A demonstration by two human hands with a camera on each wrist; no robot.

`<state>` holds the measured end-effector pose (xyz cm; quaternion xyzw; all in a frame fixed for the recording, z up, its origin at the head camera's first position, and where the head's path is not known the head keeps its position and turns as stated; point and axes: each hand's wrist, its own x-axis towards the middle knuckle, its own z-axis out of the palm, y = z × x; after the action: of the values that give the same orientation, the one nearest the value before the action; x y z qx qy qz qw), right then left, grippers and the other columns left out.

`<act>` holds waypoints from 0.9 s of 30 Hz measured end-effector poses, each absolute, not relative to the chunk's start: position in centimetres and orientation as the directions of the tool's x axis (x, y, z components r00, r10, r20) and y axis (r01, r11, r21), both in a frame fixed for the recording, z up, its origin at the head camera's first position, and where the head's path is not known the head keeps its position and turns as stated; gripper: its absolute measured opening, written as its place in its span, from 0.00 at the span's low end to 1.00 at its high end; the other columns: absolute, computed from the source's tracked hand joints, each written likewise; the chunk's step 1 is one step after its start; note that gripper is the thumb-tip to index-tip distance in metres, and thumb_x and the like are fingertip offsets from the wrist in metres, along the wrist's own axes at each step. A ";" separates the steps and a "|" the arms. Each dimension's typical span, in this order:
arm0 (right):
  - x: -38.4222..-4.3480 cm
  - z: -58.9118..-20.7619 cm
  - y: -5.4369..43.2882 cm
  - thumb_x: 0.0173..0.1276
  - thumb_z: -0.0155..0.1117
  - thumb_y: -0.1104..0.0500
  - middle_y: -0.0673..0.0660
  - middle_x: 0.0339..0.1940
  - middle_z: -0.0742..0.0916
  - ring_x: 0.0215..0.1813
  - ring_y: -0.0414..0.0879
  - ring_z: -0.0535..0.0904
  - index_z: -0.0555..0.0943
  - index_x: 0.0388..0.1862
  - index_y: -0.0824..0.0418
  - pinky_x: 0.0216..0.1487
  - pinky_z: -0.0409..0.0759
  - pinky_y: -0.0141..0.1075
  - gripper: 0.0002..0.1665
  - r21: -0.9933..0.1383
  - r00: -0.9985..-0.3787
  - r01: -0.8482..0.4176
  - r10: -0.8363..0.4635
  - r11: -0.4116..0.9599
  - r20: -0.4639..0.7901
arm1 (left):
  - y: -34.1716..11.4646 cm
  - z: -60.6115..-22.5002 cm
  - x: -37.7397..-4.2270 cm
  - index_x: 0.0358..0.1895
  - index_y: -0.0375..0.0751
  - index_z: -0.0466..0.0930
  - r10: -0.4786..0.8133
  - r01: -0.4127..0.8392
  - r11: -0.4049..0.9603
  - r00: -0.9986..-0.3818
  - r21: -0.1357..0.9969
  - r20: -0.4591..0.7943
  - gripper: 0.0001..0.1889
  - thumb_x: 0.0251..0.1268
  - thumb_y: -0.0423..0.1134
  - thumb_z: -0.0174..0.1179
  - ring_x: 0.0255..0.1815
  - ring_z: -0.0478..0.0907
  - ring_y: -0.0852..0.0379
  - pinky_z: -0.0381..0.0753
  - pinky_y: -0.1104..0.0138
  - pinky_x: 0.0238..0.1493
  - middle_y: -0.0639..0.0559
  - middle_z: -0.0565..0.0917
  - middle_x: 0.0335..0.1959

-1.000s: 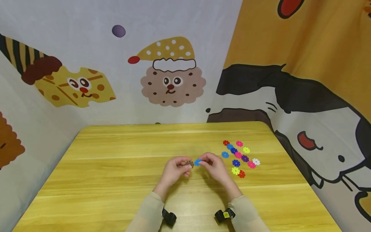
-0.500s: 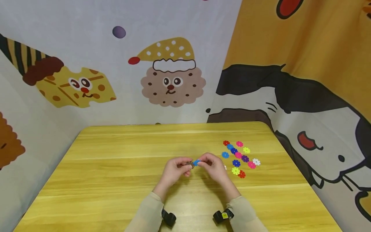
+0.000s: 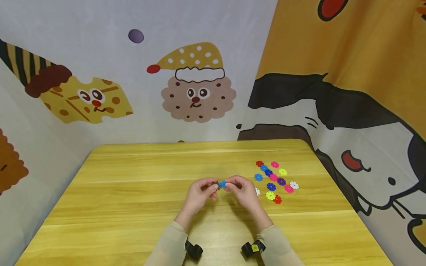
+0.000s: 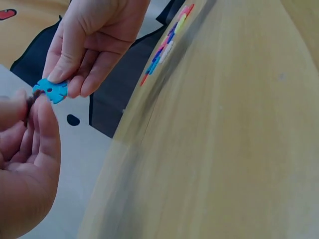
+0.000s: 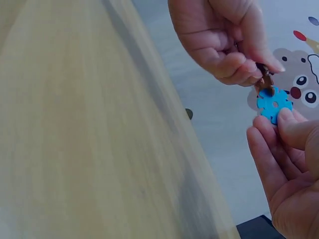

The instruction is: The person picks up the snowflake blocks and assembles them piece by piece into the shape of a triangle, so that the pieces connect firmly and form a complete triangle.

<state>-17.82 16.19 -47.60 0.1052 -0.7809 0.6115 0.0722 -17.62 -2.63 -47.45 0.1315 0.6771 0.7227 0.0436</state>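
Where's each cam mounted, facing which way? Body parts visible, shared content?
Head: on the head, facing forward and down at the table, loose discs and curtain; left hand, right hand, sleeves and wrist cameras show.
Left wrist: on that wrist, facing the blue disc and brown disc; left hand at lower left, right hand above.
Right wrist: on that wrist, facing the same discs; right hand at lower right, left hand above.
Shared: both wrist views catch both hands, table and curtain.

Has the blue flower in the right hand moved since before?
Yes. In the head view, the blue flower moved left, toward the brown flower and farther from the purple flower on the table.
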 end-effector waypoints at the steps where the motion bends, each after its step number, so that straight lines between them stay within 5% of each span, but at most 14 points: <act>1: -17.8 -47.5 16.1 0.65 0.68 0.68 0.56 0.31 0.88 0.34 0.48 0.86 0.85 0.36 0.67 0.40 0.86 0.44 0.02 -0.948 -0.971 -0.240 -0.072 0.211 0.229 | -2.7 -47.4 -17.6 0.56 0.24 0.78 0.230 0.118 -0.069 -0.964 0.991 0.131 0.18 0.66 0.30 0.64 0.29 0.80 0.56 0.85 0.62 0.32 0.40 0.82 0.36; 7: -17.6 -47.3 15.5 0.65 0.68 0.68 0.62 0.32 0.87 0.36 0.55 0.86 0.81 0.36 0.73 0.43 0.85 0.49 0.07 -0.974 -0.982 -0.181 -0.071 0.139 0.173 | -2.8 -47.5 -17.6 0.56 0.30 0.79 0.211 0.149 0.004 -0.967 0.989 0.145 0.21 0.61 0.34 0.70 0.43 0.79 0.51 0.81 0.66 0.41 0.41 0.82 0.46; 12: -17.7 -47.8 15.6 0.66 0.68 0.66 0.63 0.33 0.87 0.37 0.54 0.86 0.82 0.37 0.72 0.44 0.85 0.48 0.07 -0.979 -0.984 -0.170 -0.081 0.115 0.162 | -2.6 -47.7 -17.7 0.45 0.33 0.83 0.190 0.186 0.044 -0.966 0.982 0.174 0.11 0.60 0.30 0.69 0.39 0.79 0.54 0.80 0.67 0.39 0.45 0.84 0.40; 20: -17.8 -47.8 19.7 0.64 0.72 0.62 0.52 0.38 0.88 0.40 0.43 0.82 0.87 0.41 0.61 0.43 0.81 0.33 0.07 -0.864 -0.968 -0.243 -0.045 0.441 0.249 | -3.0 -47.7 -17.7 0.45 0.31 0.84 0.153 0.123 -0.028 -0.980 0.992 0.125 0.11 0.59 0.26 0.68 0.34 0.81 0.52 0.85 0.53 0.39 0.41 0.85 0.40; 27: -17.8 -48.2 25.2 0.63 0.73 0.63 0.56 0.43 0.87 0.44 0.50 0.82 0.85 0.50 0.64 0.46 0.81 0.43 0.16 -0.729 -0.969 -0.239 -0.115 0.641 0.217 | -3.7 -47.9 -17.8 0.45 0.30 0.84 0.161 0.136 -0.012 -0.977 0.991 0.136 0.10 0.61 0.26 0.67 0.35 0.82 0.53 0.85 0.52 0.40 0.43 0.84 0.39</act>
<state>-17.82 25.19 -48.15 0.0981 -0.9028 0.4120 0.0753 -17.76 -3.73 -47.89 0.1059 0.7027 0.7035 0.0090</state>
